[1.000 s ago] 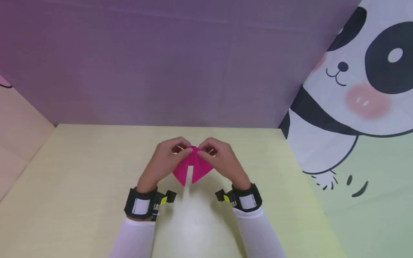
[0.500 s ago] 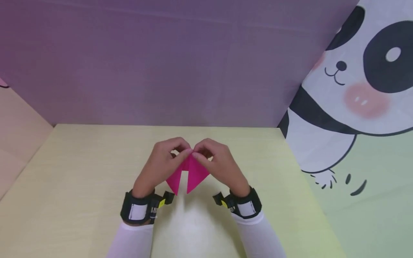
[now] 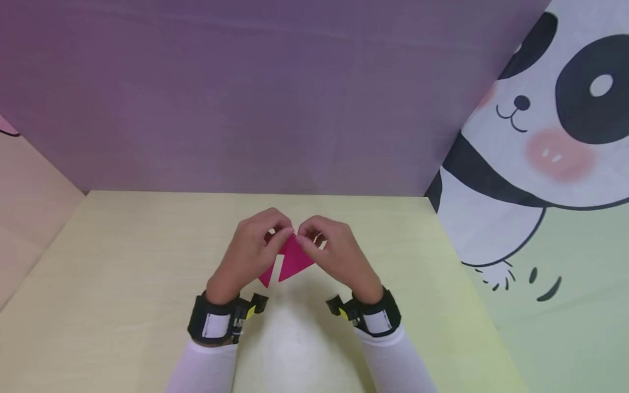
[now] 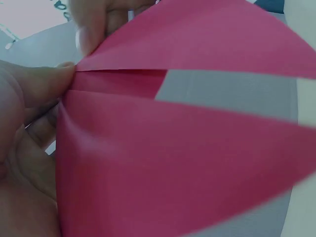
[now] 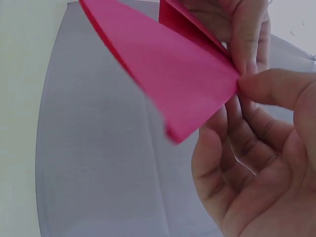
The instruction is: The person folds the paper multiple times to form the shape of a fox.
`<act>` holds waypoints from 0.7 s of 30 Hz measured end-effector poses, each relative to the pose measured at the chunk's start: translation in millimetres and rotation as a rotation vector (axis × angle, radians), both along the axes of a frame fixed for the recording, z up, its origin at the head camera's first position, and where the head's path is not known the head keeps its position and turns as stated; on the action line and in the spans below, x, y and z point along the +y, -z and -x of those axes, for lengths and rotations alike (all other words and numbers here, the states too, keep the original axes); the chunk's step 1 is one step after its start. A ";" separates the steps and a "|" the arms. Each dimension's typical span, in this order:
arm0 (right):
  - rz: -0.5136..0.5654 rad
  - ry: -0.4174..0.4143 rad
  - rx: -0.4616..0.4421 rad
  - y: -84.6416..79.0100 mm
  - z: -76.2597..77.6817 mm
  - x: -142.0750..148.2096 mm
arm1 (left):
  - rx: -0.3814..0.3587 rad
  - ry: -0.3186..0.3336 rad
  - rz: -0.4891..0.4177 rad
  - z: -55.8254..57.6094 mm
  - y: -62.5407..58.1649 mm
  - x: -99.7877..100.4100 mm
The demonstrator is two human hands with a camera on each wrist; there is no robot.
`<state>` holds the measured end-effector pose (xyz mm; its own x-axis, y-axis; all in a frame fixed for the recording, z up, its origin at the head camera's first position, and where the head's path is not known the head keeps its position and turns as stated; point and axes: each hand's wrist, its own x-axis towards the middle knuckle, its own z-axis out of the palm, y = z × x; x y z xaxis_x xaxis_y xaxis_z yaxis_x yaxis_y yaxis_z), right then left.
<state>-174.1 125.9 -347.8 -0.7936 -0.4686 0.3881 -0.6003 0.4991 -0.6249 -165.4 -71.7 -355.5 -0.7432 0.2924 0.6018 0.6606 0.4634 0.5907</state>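
Observation:
A folded sheet of bright pink paper (image 3: 296, 259) is held up between both hands over the table, its two pointed flaps hanging toward the person with a narrow gap between them. My left hand (image 3: 253, 248) pinches its top from the left, thumb over the front. From the right, my right hand (image 3: 336, 248) pinches the same top edge, thumb and curled fingers close to the left thumb. In the left wrist view both flaps of the paper (image 4: 138, 158) fan out from the pinched end, with a shorter layer between them. One flap (image 5: 173, 74) fills the upper part of the right wrist view.
A pale wooden table (image 3: 137, 262) lies under the hands. Behind it rises a purple-grey backdrop (image 3: 245, 98). A wall cloth with a panda print (image 3: 550, 136) stands along the right side. Both wrists wear black camera straps (image 3: 213, 319).
The paper has been turned and tilted between the hands, its flaps shifting a little left overall. The right hand has moved slightly inward and down along the top edge.

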 end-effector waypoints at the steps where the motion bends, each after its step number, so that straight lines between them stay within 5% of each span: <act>1: -0.008 -0.009 0.002 0.4 0.2 1.4 | 0.011 -0.019 -0.009 -0.5 -0.4 -2.3; 8: -0.080 -0.066 -0.045 -0.7 -2.6 7.4 | 0.060 -0.148 -0.116 -7.0 -8.4 -24.0; 21: -0.120 -0.081 -0.181 -6.4 -3.1 16.1 | 0.011 -0.144 -0.157 -4.4 -5.5 -26.7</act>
